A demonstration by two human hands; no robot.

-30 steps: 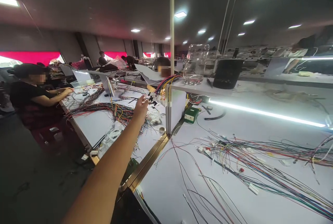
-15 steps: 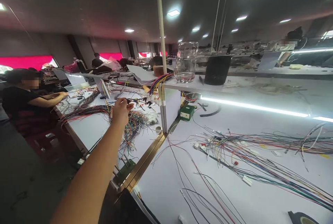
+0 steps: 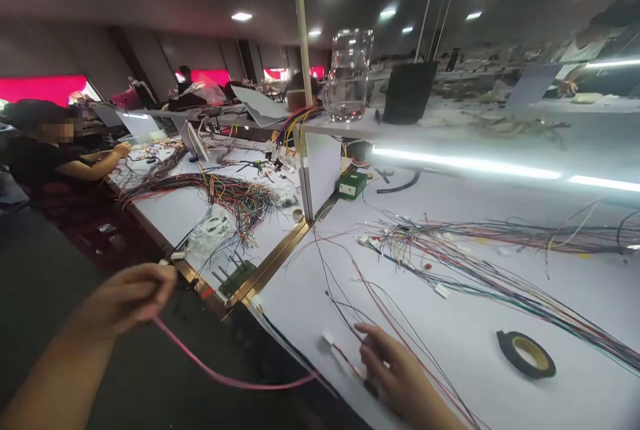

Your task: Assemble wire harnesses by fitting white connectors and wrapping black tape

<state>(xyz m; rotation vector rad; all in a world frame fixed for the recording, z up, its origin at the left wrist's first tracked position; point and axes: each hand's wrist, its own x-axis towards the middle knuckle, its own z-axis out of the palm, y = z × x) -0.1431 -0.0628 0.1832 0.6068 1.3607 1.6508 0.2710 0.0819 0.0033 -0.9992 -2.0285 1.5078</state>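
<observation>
My left hand (image 3: pixel 140 293) is closed at the lower left, past the bench edge, with a thin pink cable (image 3: pixel 220 377) pinched in its fingers. That cable sags in a curve and runs back to the front edge of the bench. Over the white benchtop at the lower middle is my right hand (image 3: pixel 393 367), its fingers loosely bent and apart. Just beside its fingertips lies a white connector (image 3: pixel 327 338) on short red and dark wires, which pass under the hand. Loose thin wires (image 3: pixel 385 317) stretch past the same hand.
A roll of black tape (image 3: pixel 527 355) lies at the right. Long wire bundles (image 3: pixel 500 283) cross the bench. A green box (image 3: pixel 353 185) stands by the divider (image 3: pixel 323 173). On the shelf are a glass jug (image 3: pixel 347 77) and black container (image 3: pixel 410 93). A co-worker (image 3: pixel 45 150) sits left.
My left hand has drawn back from the far wires to the lower left and now holds the pink cable. My right hand has come into view. The view has tilted down and right.
</observation>
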